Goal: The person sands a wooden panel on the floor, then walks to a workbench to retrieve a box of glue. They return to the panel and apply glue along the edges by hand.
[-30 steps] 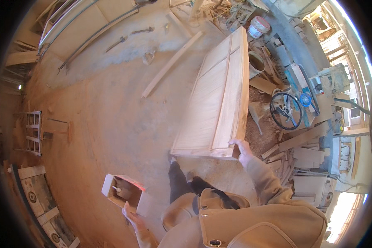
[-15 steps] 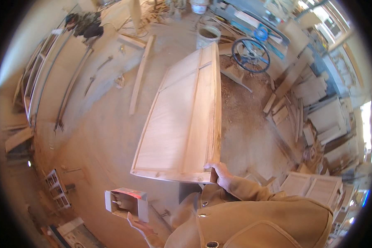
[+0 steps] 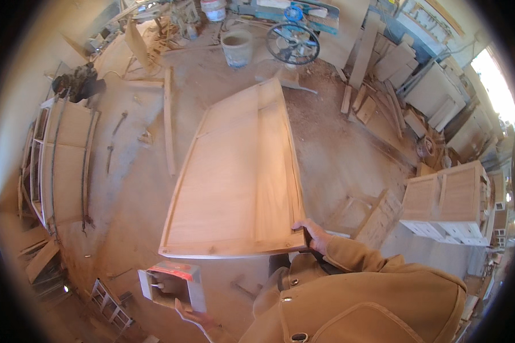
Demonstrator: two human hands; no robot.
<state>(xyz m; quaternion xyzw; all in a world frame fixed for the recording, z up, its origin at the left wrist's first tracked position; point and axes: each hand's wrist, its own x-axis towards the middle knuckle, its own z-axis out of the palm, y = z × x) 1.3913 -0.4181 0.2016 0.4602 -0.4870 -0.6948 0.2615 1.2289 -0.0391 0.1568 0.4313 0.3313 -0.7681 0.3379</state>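
Observation:
My right hand (image 3: 313, 235) grips the near right corner of a framed wooden panel (image 3: 229, 177). The panel slants away from me above the floor, and its far end is narrower in view. My left hand (image 3: 197, 318) holds a small open cardboard box (image 3: 197, 292) from below, its fingers partly hidden by the box. Red shows on the box's top, and its flaps stand out around the opening. A pale object inside is too small to name. The box is just below the panel's near left corner, apart from it.
At far left a person (image 3: 77, 83) bends by a wooden cabinet frame (image 3: 68, 160) with long bar clamps. A plank (image 3: 169, 120) and hammer-like tools lie on the floor. Beyond stand a bucket (image 3: 236, 48) and a spoked wheel (image 3: 293, 43). Boards (image 3: 392, 60) and a cabinet (image 3: 440, 194) stand at right.
The view has turned to the right. The panel's near edge has swung left and lower, now closer to the box. Both hands keep their holds.

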